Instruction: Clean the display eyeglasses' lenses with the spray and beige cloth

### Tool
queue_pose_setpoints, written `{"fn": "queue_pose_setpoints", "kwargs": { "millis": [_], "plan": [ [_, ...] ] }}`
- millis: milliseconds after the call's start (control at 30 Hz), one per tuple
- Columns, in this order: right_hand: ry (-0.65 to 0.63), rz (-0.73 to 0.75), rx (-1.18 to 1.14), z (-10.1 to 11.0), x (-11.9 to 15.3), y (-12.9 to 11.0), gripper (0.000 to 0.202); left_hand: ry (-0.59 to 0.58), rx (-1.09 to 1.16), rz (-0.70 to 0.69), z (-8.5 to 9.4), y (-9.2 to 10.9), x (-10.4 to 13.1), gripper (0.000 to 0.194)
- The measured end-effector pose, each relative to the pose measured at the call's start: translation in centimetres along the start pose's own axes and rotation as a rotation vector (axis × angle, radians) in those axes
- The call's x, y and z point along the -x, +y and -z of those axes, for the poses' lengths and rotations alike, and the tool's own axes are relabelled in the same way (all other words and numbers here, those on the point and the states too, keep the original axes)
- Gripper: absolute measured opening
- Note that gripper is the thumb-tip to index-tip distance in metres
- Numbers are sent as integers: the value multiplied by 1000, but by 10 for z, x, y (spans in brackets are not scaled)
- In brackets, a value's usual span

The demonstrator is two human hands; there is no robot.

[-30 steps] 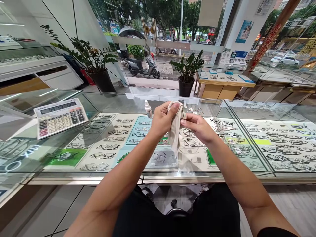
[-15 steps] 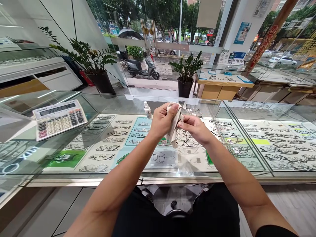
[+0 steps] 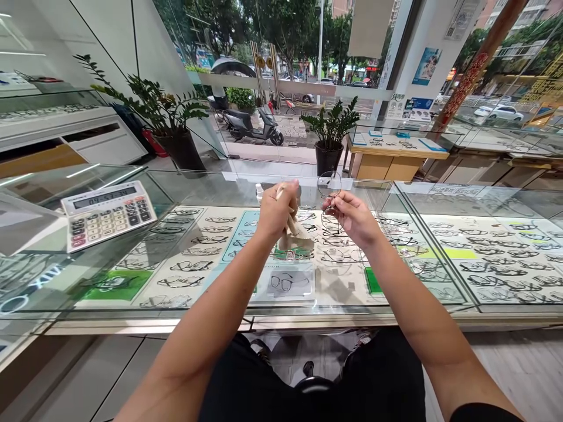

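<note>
The left hand (image 3: 276, 211) is closing its fingers tightly around one beige cloth (image 3: 298, 239), which is bunching in the fist and hanging down below it. The thumb is lying along the top. The right hand (image 3: 353, 218) is pinching one pair of glasses (image 3: 329, 184) between thumb and fingertips, leaving hardly any gap. A round lens is standing above the fingertips, and a second rim is showing below them, blending with the frames behind it. The cloth and the glasses are hanging apart in the air, above the middle stretch of the glass counter (image 3: 145, 322).

Both forearms are reaching forward over the counter's front edge and slanting in toward each other, the hands facing across a narrow space.

One small white bottle (image 3: 259, 191) is standing just past the left hand, nearer the counter's far edge than its front edge, partly hiding behind the knuckles. One calculator (image 3: 108, 212) is sitting toward the counter's left corner. Rows of frames, too many to count surely, are lying under the glass. Beyond the far edge, two potted plants (image 3: 329, 132) are standing.
</note>
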State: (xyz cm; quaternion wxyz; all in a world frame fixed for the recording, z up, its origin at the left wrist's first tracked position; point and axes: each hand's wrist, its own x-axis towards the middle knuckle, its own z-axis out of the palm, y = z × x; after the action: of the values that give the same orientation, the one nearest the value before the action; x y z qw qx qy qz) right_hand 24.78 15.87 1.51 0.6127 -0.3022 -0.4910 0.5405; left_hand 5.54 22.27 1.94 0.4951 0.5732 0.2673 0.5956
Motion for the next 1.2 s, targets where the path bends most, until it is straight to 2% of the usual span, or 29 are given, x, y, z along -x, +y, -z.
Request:
{"fn": "queue_pose_setpoints", "kwargs": {
  "millis": [67, 167, 200, 233, 300, 367, 467, 567, 667, 733, 800, 933, 1000, 1100, 1200],
  "plan": [
    [-28, -12, 1, -1, 1, 0, 37, 36, -156, -196, -1, 1, 4, 72],
    [-37, -26, 12, -1, 2, -2, 38, 32, -285, -446, -1, 1, 7, 52],
    [-44, -30, 17, 0, 2, -3, 39, 4, -335, -479, 0, 1, 7, 44],
    [-56, -36, 23, 0, 1, -4, 39, -37, -397, -499, 1, 1, 8, 48],
    [-95, -55, 39, 2, 0, -6, 40, -128, -516, -548, 4, 2, 7, 71],
    [-141, -76, 58, 3, 0, -8, 39, -188, -579, -621, 8, 3, 5, 77],
    [-195, -81, 99, 5, 1, -13, 38, -205, -621, -733, 12, 4, 3, 71],
    [-224, -68, 167, 6, 4, -18, 37, -211, -667, -826, 13, 5, 2, 75],
    [-259, -53, 224, 5, 8, -30, 36, -191, -677, -931, 13, 13, 2, 72],
    [-281, -27, 256, 1, 9, -44, 34, -182, -684, -987, 11, 26, 1, 68],
    [-304, 24, 295, -5, 7, -64, 31, -204, -700, -994, 9, 48, -3, 69],
    [-350, 176, 469, -23, -2, -120, 35, -250, -712, -819, -1, 111, -23, 60],
    [-326, 280, 612, -33, -5, -148, 44, -219, -695, -821, -6, 143, -37, 62],
    [-179, 564, 768, -45, 0, -176, 50, -90, -709, -931, -7, 173, -54, 75],
    [56, 828, 788, -54, 17, -181, 34, 41, -755, -1066, -2, 173, -60, 93]
  ]
}}
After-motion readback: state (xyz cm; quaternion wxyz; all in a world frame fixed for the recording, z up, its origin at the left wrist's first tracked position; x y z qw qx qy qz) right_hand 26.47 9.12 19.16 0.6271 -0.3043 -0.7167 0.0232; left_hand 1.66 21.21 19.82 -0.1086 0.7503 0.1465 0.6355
